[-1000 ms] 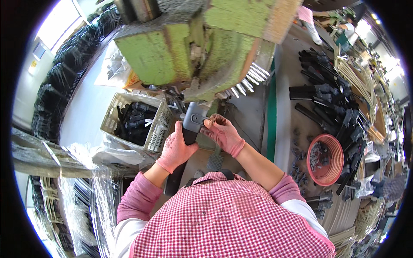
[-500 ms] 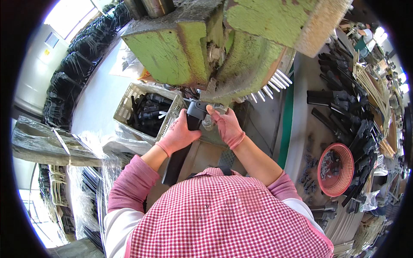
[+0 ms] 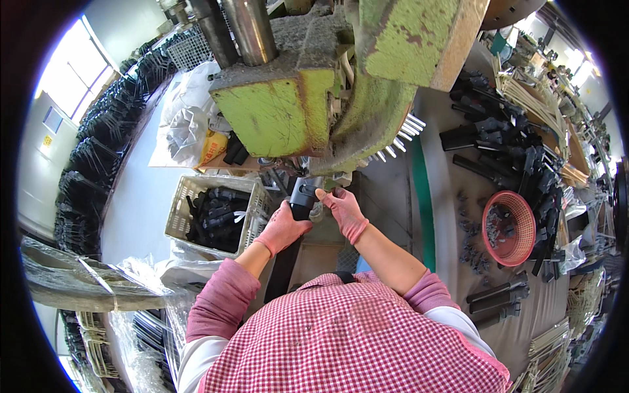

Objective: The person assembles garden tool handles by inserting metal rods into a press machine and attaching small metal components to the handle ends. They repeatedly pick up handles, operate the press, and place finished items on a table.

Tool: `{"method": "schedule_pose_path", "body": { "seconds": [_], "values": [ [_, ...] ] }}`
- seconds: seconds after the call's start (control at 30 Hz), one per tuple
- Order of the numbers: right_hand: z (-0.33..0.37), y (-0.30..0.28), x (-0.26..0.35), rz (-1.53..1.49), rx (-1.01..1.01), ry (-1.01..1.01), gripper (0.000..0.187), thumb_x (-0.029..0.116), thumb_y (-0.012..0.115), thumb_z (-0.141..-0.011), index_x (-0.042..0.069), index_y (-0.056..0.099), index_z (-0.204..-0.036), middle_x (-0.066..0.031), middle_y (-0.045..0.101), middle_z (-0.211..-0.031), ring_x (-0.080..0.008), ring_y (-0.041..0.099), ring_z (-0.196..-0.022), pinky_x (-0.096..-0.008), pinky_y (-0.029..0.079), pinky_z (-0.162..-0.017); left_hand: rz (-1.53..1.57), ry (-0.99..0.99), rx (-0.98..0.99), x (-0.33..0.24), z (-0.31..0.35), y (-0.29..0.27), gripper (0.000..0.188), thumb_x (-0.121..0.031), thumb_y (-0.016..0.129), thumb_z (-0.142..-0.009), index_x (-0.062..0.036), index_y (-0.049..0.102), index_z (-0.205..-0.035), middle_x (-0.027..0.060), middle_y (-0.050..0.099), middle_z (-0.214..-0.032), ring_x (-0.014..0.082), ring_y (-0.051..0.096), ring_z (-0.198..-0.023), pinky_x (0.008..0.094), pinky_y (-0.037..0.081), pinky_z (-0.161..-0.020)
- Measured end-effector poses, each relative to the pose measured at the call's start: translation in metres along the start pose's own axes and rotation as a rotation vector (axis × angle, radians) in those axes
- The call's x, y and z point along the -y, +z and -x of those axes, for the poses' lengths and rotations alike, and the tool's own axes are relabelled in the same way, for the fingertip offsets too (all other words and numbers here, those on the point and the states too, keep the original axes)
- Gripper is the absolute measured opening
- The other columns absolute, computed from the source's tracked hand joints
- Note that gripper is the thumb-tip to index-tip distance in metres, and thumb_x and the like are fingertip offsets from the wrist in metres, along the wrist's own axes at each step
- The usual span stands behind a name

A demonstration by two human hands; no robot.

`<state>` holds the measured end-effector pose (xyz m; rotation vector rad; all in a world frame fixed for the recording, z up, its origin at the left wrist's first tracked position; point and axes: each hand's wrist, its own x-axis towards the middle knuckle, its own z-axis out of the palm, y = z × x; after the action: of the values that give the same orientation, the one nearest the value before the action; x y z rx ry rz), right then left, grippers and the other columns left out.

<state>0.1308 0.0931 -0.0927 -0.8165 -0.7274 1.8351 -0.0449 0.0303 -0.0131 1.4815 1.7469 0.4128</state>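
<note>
My left hand, in a pink glove, is wrapped round a long black tube that slants from my apron up to the machine. At its upper end sits a dark grey plastic fitting, directly under the green press head. My right hand, also in a pink glove, is at the right side of this fitting. Its thumb tip touches or nearly touches the fitting, and the fingers are curled in a pinch. Whatever lies between those fingertips is too small to make out.
The worn green press looms right above my hands. To the left stands a pale crate of black parts. On the right, a red plastic basket of small parts sits beside black tubes. White rods jut from behind the press.
The view has shifted, showing more of the press and the bench behind it. Both hands stay at the fitting; the right fingers have curled closer beside it.
</note>
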Motion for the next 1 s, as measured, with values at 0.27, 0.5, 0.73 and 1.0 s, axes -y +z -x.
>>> {"method": "schedule_pose_path", "body": {
  "seconds": [0.27,0.5,0.73,1.0],
  "values": [
    [-0.007,-0.016,-0.003,-0.114,0.07,-0.014,0.018,0.0,0.068,-0.09,-0.006,0.062,-0.106,-0.0092,0.066,-0.108,-0.0179,0.066,-0.101,-0.0308,0.052,-0.097,0.007,0.019,-0.048,0.0,0.004,0.004,0.066,-0.029,0.076,-0.074,0.0139,0.044,-0.112,0.0301,0.064,-0.102,0.0405,0.066,-0.099,0.0418,0.052,-0.086],
    [-0.001,-0.007,-0.002,-0.111,0.033,-0.021,0.012,0.001,0.068,-0.09,-0.006,0.062,-0.098,-0.0099,0.065,-0.103,-0.0174,0.066,-0.099,-0.0291,0.052,-0.096,-0.02,0.023,-0.047,-0.001,0.005,0.002,0.064,-0.031,0.076,-0.074,0.0124,0.045,-0.11,0.0298,0.064,-0.103,0.0402,0.064,-0.103,0.0416,0.051,-0.089],
    [0.018,0.015,0.035,-0.014,0.135,-0.086,0.014,0.012,0.069,-0.09,0.004,0.06,-0.098,0.0038,0.052,-0.081,-0.0103,0.05,-0.075,-0.0256,0.041,-0.071,0.129,0.266,-0.113,-0.013,0.017,-0.024,0.061,-0.029,0.078,-0.071,0.0102,0.05,-0.108,0.0189,0.066,-0.089,0.0239,0.067,-0.082,0.0378,0.054,-0.072],
    [0.071,0.014,0.018,-0.115,0.625,-0.031,0.103,0.06,0.071,-0.08,0.003,0.027,-0.153,-0.0135,0.038,-0.154,-0.0279,0.042,-0.136,-0.0437,0.029,-0.116,0.503,0.194,0.297,-0.033,0.042,0.018,0.044,-0.022,0.076,-0.071,0.0009,0.064,-0.108,0.0115,0.067,-0.095,0.0196,0.065,-0.077,0.0322,0.055,-0.072]
  ]
}}
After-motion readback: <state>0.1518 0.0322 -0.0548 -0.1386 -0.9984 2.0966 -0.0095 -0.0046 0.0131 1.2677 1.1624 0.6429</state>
